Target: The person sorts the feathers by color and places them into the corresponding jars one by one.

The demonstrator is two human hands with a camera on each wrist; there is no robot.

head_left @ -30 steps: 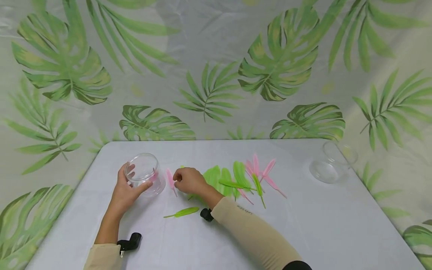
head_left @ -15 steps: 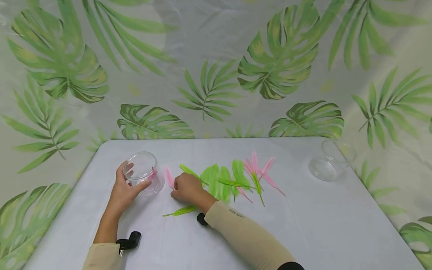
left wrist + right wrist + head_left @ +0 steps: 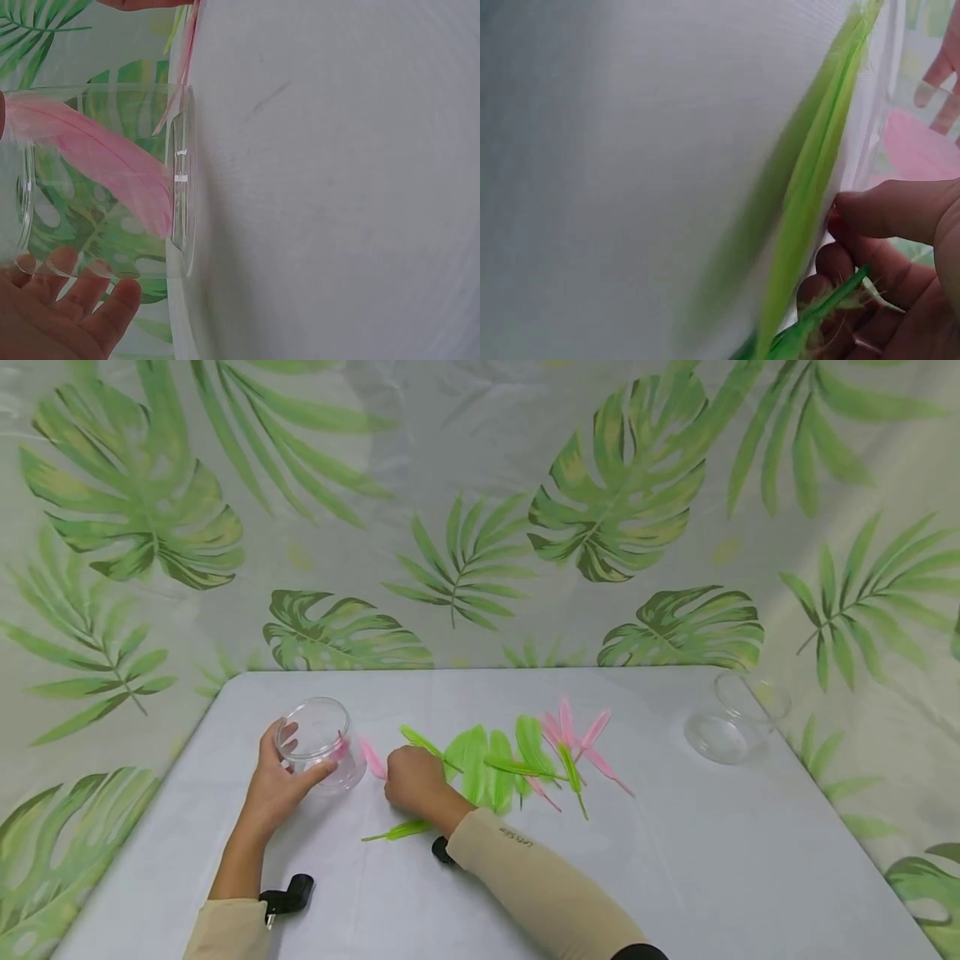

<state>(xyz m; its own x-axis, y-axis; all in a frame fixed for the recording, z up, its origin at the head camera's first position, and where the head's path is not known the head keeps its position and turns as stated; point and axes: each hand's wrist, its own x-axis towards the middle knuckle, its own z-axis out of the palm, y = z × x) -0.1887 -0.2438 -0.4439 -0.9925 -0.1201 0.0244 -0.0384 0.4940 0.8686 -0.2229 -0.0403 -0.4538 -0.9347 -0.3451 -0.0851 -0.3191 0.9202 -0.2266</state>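
A clear glass jar (image 3: 313,753) stands at the table's left, gripped by the left hand (image 3: 279,787) between thumb and fingers. Inside it leans a pink feather (image 3: 112,161), curved against the glass in the left wrist view. Just right of the jar, the right hand (image 3: 417,782) pinches the lower end of another pink feather (image 3: 372,758) between thumb and index finger; its tip points at the jar. In the right wrist view, a green feather (image 3: 814,172) lies beside the pinching fingers (image 3: 870,214). The pinched stem is mostly hidden there.
Broad green feathers (image 3: 498,768) lie mid-table, and several pink feathers (image 3: 567,722) spread to their right. One green feather (image 3: 401,832) lies below the right hand. A second clear glass vessel (image 3: 716,739) rests near the right edge.
The right hand has come down to the loose pink feather and taken hold of its stem; the feather has tilted toward the jar. The left hand and jar have hardly moved.
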